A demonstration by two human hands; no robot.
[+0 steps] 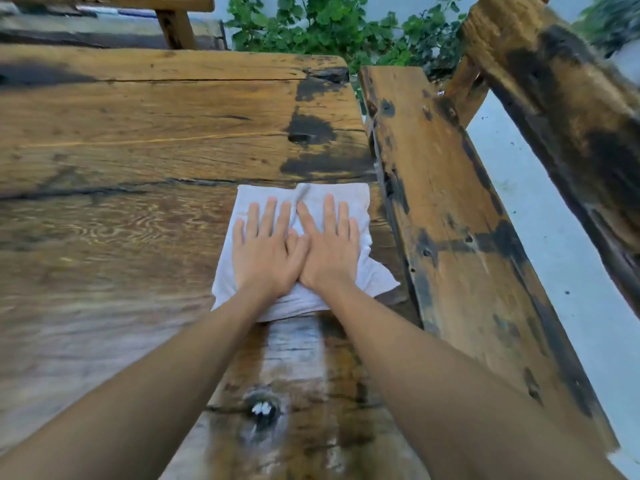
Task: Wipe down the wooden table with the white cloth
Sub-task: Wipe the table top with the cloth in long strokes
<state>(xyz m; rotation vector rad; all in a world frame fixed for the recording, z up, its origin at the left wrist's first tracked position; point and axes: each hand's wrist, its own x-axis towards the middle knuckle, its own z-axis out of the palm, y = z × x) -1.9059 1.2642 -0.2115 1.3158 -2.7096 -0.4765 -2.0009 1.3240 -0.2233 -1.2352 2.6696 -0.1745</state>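
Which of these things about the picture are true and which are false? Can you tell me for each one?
1. Both hands lie flat on the white cloth. True: the left hand and the right hand press on it side by side with straight fingers.
2. The cloth is in the middle of the wooden table. False: it lies near the table's right edge.
3. A wooden bench stands to the right of the table. True.
4. The cloth is rolled into a ball. False: it is spread out flat under the hands.
5. Green plants grow beyond the far end of the table. True.
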